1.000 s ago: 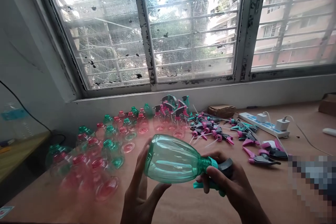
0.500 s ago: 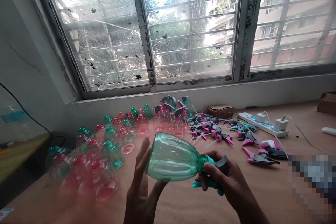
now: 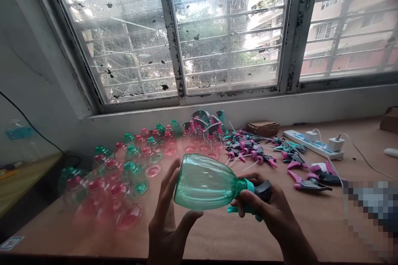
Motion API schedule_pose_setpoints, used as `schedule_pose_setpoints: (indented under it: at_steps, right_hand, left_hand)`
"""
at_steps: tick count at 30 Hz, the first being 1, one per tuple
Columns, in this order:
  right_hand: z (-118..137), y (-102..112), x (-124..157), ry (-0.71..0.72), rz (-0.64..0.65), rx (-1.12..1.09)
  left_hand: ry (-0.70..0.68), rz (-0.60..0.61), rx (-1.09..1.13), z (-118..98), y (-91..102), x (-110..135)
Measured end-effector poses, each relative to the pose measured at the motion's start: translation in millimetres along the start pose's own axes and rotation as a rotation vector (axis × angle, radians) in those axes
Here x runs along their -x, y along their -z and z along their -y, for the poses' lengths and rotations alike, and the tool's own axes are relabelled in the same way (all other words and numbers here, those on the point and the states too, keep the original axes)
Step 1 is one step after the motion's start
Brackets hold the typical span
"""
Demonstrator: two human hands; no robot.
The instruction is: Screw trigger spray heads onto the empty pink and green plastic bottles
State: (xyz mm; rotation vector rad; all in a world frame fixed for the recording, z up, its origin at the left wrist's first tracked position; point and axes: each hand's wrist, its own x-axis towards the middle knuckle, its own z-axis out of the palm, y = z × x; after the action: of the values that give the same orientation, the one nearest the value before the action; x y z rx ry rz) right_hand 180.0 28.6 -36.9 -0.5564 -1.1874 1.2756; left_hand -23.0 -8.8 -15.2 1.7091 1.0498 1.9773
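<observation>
I hold a clear green spray bottle (image 3: pixel 205 182) sideways above the wooden table (image 3: pixel 311 223), its base pointing left. My left hand (image 3: pixel 166 225) cups the bottle's base, thumb underneath and fingers stretched up behind it. My right hand (image 3: pixel 267 211) is closed round the grey and teal trigger sprayer head (image 3: pixel 259 196) fitted on the bottle's neck.
Several empty pink and green bottles (image 3: pixel 124 178) stand at the left. Finished spray bottles (image 3: pixel 202 130) stand by the window sill. Loose pink, teal and grey trigger heads (image 3: pixel 258 155) lie in the middle. A white power strip (image 3: pixel 314 143) with chargers and a cardboard piece (image 3: pixel 263 127) lie further right.
The bottle has stayed in my hands with only a slight shift. My left fingers have straightened and moved up along its base. The view has tilted slightly.
</observation>
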Motion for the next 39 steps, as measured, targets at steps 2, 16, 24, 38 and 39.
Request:
schedule_pose_setpoints:
  at_steps: [2, 16, 24, 38, 39]
  right_hand:
    - [0.6, 0.8, -0.5, 0.012, -0.017, -0.045]
    - [-1.6, 0.9, -0.2, 0.007, -0.009, -0.046]
    - [2.2, -5.7, 2.2, 0.026, -0.015, 0.083]
    - [1.4, -4.8, 5.4, 0.033, -0.011, 0.097]
    - [1.4, -4.0, 5.2, 0.029, -0.007, 0.079]
  left_hand:
    - [-0.003, -0.004, 0.019, 0.0, -0.4, 2.0]
    - [0.078, 0.011, -0.047, 2.6, 3.3, 2.1]
    - [0.175, -0.043, -0.076, -2.3, -2.7, -4.9]
    - [0.257, -0.027, -0.070, -1.7, 6.6, 1.7]
    - [0.259, -0.012, -0.067, -1.5, 6.9, 1.5]
